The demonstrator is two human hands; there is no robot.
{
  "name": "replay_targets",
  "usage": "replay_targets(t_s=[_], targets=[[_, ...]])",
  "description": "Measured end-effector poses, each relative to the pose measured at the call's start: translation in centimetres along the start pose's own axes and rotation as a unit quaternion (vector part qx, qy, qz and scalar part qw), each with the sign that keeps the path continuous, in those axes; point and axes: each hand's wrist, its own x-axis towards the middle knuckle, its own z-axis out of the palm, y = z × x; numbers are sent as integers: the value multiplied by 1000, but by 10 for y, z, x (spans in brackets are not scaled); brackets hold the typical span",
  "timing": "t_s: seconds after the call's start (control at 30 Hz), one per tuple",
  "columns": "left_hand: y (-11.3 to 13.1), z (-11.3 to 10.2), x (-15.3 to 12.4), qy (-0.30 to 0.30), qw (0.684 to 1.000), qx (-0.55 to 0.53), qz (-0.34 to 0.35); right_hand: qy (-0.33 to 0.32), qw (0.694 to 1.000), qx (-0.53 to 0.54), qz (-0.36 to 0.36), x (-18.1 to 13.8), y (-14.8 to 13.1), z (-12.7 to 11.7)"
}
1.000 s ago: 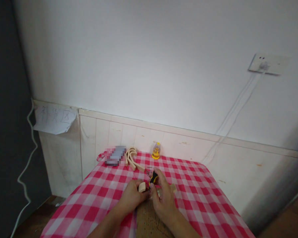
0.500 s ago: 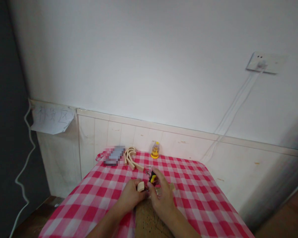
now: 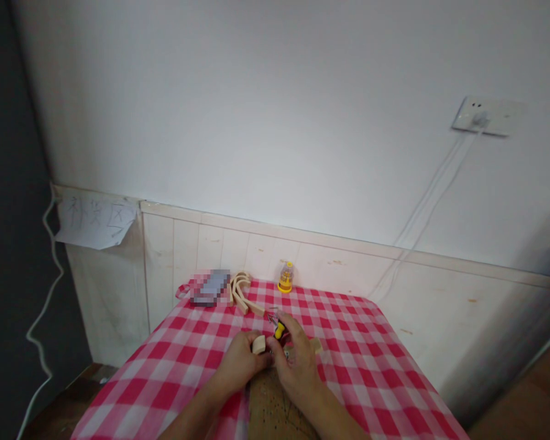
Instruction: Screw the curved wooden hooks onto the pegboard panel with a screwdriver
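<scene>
My left hand (image 3: 241, 363) is closed round a small curved wooden piece (image 3: 258, 344), held just above a brown perforated board (image 3: 271, 410) at the near edge of the table. My right hand (image 3: 296, 362) grips a black and yellow screwdriver (image 3: 279, 329), its handle sticking up between thumb and fingers, right beside the wooden piece. The two hands touch each other over the red and white checked tablecloth (image 3: 357, 379). The screwdriver's tip is hidden by my fingers.
At the table's far edge lie curved wooden strips (image 3: 241, 290), a blurred grey object (image 3: 209, 288) and a small yellow-based jar (image 3: 285, 278). A wall socket (image 3: 483, 116) with white cables sits upper right. A paper note (image 3: 96, 219) hangs left beside a white cord (image 3: 43, 311).
The view has drifted slightly; my right hand and the screwdriver have moved a little closer to the wooden piece in my left hand. Nothing was let go.
</scene>
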Motion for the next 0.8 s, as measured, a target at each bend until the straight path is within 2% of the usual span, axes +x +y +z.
replay_targets(t_s=[0.3, 0.8], targets=[[1, -1, 1, -4, 1000, 5, 16, -37, 999, -17, -6, -4, -3, -8], [1, -3, 0, -5, 1000, 16, 9, -20, 999, -16, 27, -1, 3, -4]])
